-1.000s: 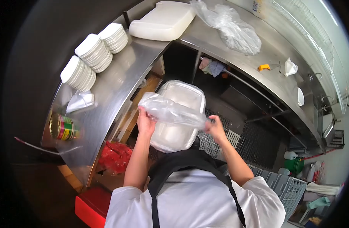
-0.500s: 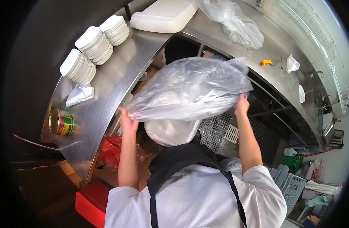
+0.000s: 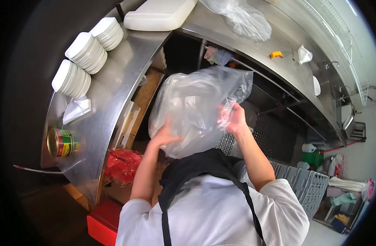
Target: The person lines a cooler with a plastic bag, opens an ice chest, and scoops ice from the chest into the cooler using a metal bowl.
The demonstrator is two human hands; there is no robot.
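Observation:
A large clear plastic bag (image 3: 188, 106) is in front of my apron, at the middle of the view. Through the film I can make out whitish, round-cornered shapes, too blurred to name. My left hand (image 3: 164, 136) lies against the bag's near left side, thumb and fingers spread. At its right side, my right hand (image 3: 235, 119) has its fingers curled into a bunched part of the film, and plastic partly covers the fingertips. The bag's loose end sticks out to the far right, above that hand.
Stacks of white trays (image 3: 86, 52), a can (image 3: 60, 142) and a white lid-like slab (image 3: 159, 15) stand on the left steel counter. Another plastic bag (image 3: 247, 22) and an orange tool (image 3: 276, 54) lie on the far counter. Grey crates (image 3: 306, 184) stand at lower right.
The bag, stretched wide between both hands before, is now pulled down nearer my body over the whitish tub shape. My hands came closer together, and the left one opened against the film.

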